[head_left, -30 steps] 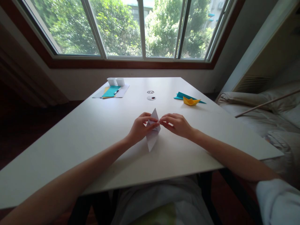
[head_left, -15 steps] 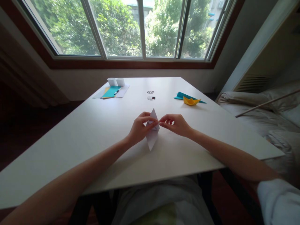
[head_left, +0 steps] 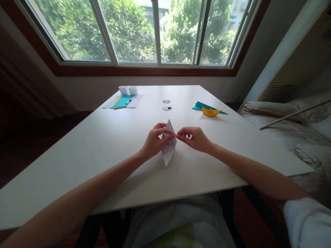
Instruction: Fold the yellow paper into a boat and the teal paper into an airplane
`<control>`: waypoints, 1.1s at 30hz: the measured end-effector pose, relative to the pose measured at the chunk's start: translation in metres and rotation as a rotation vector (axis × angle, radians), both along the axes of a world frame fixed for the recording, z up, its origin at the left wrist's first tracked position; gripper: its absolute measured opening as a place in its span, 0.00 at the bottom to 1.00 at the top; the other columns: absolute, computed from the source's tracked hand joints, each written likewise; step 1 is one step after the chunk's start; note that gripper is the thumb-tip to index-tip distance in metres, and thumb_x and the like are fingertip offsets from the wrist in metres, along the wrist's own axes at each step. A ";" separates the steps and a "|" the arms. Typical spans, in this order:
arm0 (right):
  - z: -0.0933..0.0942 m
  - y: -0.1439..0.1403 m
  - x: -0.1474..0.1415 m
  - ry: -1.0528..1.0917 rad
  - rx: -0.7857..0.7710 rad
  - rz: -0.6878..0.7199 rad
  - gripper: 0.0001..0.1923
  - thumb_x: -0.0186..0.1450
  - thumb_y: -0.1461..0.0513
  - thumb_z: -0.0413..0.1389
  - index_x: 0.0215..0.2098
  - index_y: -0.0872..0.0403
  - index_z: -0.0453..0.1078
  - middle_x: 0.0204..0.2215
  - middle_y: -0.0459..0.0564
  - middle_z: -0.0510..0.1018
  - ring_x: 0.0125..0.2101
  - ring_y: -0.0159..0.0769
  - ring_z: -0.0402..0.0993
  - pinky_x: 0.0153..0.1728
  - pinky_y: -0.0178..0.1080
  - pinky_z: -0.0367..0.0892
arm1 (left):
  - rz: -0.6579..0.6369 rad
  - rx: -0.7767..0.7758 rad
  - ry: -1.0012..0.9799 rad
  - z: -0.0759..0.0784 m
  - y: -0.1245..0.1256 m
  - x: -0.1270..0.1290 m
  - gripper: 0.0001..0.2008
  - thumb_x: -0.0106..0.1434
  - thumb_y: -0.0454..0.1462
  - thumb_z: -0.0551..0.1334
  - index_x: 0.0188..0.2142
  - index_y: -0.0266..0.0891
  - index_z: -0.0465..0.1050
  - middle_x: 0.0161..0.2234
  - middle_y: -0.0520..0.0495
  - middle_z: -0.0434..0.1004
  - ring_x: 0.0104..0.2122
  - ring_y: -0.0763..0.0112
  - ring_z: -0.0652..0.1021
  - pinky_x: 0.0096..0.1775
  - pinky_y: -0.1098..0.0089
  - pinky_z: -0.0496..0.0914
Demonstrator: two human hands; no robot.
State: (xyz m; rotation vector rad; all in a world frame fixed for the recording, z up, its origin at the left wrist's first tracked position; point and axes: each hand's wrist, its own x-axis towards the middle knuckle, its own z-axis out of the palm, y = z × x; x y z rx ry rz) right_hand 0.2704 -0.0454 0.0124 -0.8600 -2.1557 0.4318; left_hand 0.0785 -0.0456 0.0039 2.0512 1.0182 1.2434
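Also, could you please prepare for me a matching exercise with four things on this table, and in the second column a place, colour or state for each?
1. White folded paper
2. Paper boat
3. Pen
4. Teal folded paper

A. Partly hidden behind the boat
B. By the right edge of a flat teal sheet
C. Yellow
D. Held by the left hand

Pairs: 1-D, 2-C, 3-B, 4-A.

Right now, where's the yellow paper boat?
In the head view, the yellow paper boat sits on the right side of the white table, in front of the teal paper plane, beyond the right hand.
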 end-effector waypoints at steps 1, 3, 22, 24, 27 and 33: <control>0.000 0.000 0.001 0.004 0.009 -0.004 0.07 0.61 0.61 0.52 0.30 0.55 0.70 0.26 0.45 0.75 0.24 0.27 0.67 0.26 0.31 0.63 | -0.020 -0.027 -0.011 0.000 0.000 -0.001 0.08 0.56 0.42 0.62 0.31 0.40 0.76 0.39 0.45 0.68 0.40 0.66 0.70 0.38 0.70 0.65; 0.001 0.002 0.003 0.005 0.023 -0.005 0.07 0.61 0.60 0.52 0.31 0.55 0.70 0.26 0.46 0.75 0.24 0.27 0.67 0.26 0.31 0.63 | -0.051 -0.096 -0.088 0.002 0.003 -0.004 0.15 0.57 0.45 0.60 0.41 0.41 0.73 0.43 0.44 0.67 0.41 0.66 0.70 0.37 0.70 0.65; -0.001 0.012 0.014 -0.015 -0.336 -0.088 0.21 0.61 0.50 0.50 0.47 0.53 0.61 0.30 0.49 0.75 0.25 0.30 0.70 0.26 0.34 0.65 | 0.057 -0.396 -0.197 0.016 0.006 -0.009 0.10 0.48 0.39 0.66 0.28 0.33 0.72 0.25 0.48 0.73 0.23 0.74 0.72 0.24 0.73 0.66; -0.004 0.017 0.016 -0.029 -0.450 -0.099 0.25 0.60 0.48 0.51 0.49 0.53 0.59 0.33 0.51 0.76 0.27 0.31 0.71 0.25 0.33 0.65 | 0.069 -0.439 -0.259 0.014 0.008 -0.010 0.10 0.48 0.38 0.67 0.27 0.33 0.72 0.25 0.48 0.74 0.25 0.73 0.73 0.27 0.72 0.68; -0.012 0.023 0.020 -0.062 -0.490 -0.147 0.28 0.56 0.46 0.54 0.50 0.53 0.61 0.38 0.53 0.74 0.29 0.31 0.70 0.25 0.32 0.64 | 0.023 -0.560 -0.332 0.012 0.009 -0.011 0.10 0.48 0.38 0.67 0.28 0.33 0.72 0.26 0.48 0.75 0.26 0.72 0.74 0.30 0.71 0.69; -0.014 0.032 0.029 -0.135 -0.680 -0.018 0.25 0.54 0.44 0.53 0.31 0.58 0.72 0.21 0.45 0.70 0.18 0.25 0.59 0.17 0.30 0.51 | -0.024 -0.742 -0.429 0.007 0.013 -0.015 0.12 0.48 0.37 0.67 0.31 0.33 0.71 0.28 0.46 0.76 0.29 0.71 0.76 0.36 0.69 0.71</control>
